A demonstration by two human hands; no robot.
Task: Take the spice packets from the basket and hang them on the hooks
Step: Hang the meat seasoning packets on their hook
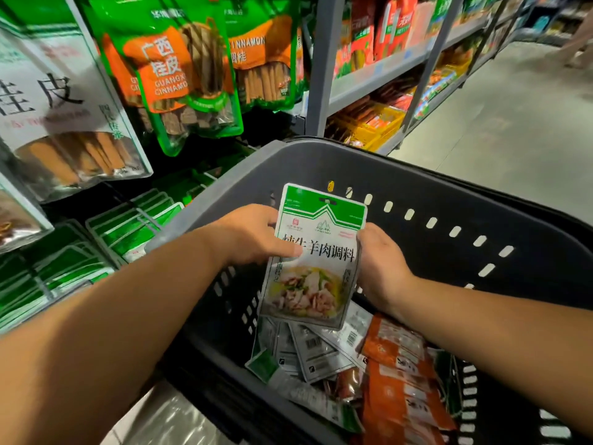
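A green and white spice packet [316, 252] with a meat picture stands upright above the dark grey basket [449, 187]. My left hand [253, 234] grips its left edge, thumb across the front. My right hand [380, 264] holds its right edge from behind. Its hang hole is at the top. Several more packets [321, 351], grey ones and orange ones [401, 374], lie in the basket's bottom. The hooks themselves are hidden behind hanging packets.
Large cinnamon bags [179, 69] hang on the display at upper left. Rows of green and white packets [128, 226] hang lower left beside the basket. Grey shelving [378, 72] with packaged goods runs along the right, with an aisle floor [513, 123] beyond.
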